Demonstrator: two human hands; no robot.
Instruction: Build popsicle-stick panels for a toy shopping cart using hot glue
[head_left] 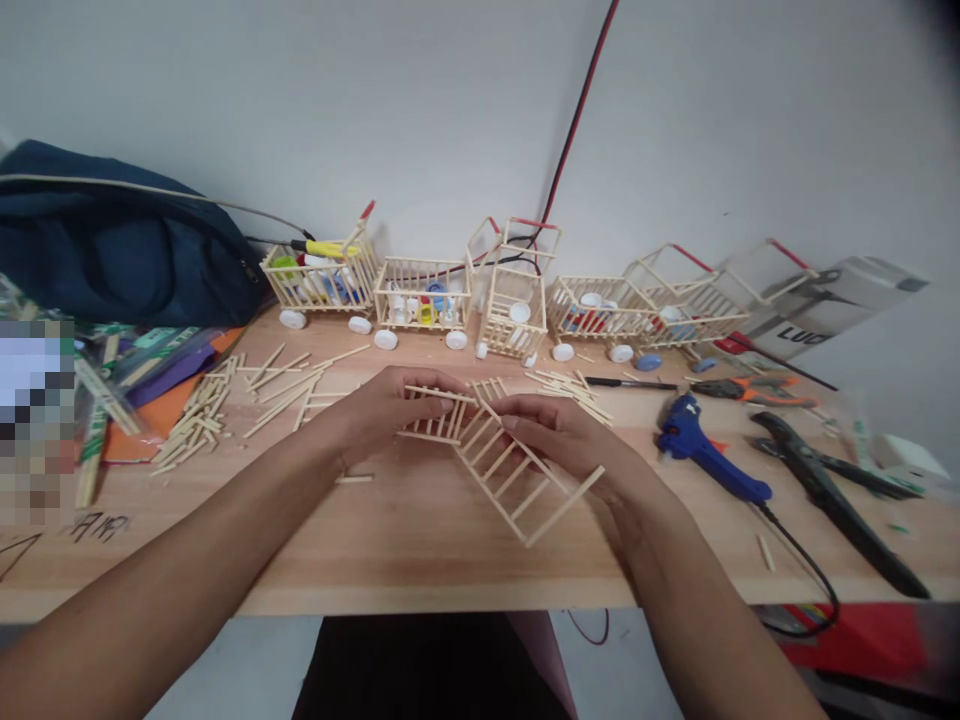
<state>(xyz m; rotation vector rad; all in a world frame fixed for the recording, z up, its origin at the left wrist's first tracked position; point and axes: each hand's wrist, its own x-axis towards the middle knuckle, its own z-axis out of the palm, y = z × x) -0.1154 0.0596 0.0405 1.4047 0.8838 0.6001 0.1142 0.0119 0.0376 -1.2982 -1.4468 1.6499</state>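
Over the middle of the bench, my left hand (394, 405) has its fingers closed on a small lattice panel (433, 436) of thin wooden sticks. My right hand (559, 432) pinches a longer ladder-like stick frame (504, 462), which slants down toward the front edge with one stick jutting out to the right. The two pieces meet between my hands; I cannot tell whether they are joined. Beyond them stand several miniature shopping carts built of sticks, among them a red-handled cart (514, 305) with white wheels. A blue glue gun (709, 450) lies right of my right hand.
Loose sticks (199, 410) are heaped at the left, with more sticks (574, 392) behind my right hand. A dark blue bag (120, 240) sits back left. Orange-handled pliers (750, 390) and a black-handled cutter (840, 500) lie right. The glue gun's cord (814, 570) hangs over the front edge.
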